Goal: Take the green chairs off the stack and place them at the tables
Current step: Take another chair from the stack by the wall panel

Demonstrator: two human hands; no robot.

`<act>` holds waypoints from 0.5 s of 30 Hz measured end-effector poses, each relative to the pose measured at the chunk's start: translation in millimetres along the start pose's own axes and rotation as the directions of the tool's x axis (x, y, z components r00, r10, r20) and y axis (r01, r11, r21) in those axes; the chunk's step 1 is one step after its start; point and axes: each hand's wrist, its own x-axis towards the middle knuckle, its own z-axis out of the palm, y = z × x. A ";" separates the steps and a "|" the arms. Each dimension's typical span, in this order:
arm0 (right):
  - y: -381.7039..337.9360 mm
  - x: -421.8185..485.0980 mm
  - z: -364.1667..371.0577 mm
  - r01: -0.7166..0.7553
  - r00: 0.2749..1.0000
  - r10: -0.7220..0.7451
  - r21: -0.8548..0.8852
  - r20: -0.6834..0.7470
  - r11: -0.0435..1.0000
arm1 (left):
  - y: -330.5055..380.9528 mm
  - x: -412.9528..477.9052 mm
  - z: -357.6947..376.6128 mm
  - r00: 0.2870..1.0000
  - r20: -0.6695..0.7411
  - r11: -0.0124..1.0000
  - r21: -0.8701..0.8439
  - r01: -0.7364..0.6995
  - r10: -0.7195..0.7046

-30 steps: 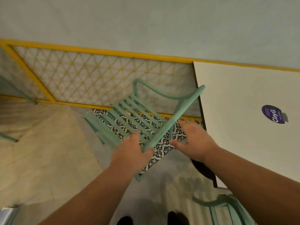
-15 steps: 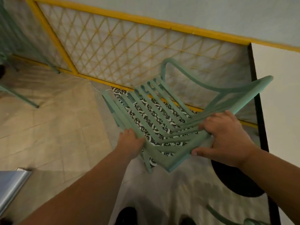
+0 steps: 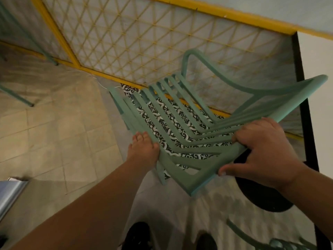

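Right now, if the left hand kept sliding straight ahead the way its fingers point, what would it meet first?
The left hand points up along the green chair seat's side edge, so it would first run along that edge toward the front leg. Beyond that is probably the yellow lattice fence, though depth is unclear.

Below me lies a beige tiled floor, with a strip of black-and-white patterned tiles along a yellow-framed lattice screen. A pale wall rises behind it. The light is dim.
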 end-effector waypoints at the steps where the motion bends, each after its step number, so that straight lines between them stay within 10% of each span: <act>1: -2.3 0.1 1.2 -0.008 1.000 0.008 0.001 -0.001 1.000 | -2.6 1.7 -0.3 1.000 -0.004 1.000 -0.006 -0.005 0.004; 15: -56.9 -9.5 15.0 -0.103 0.991 0.105 0.031 -0.081 0.994 | -43.6 27.0 -22.0 0.997 0.029 0.992 0.107 -0.068 0.065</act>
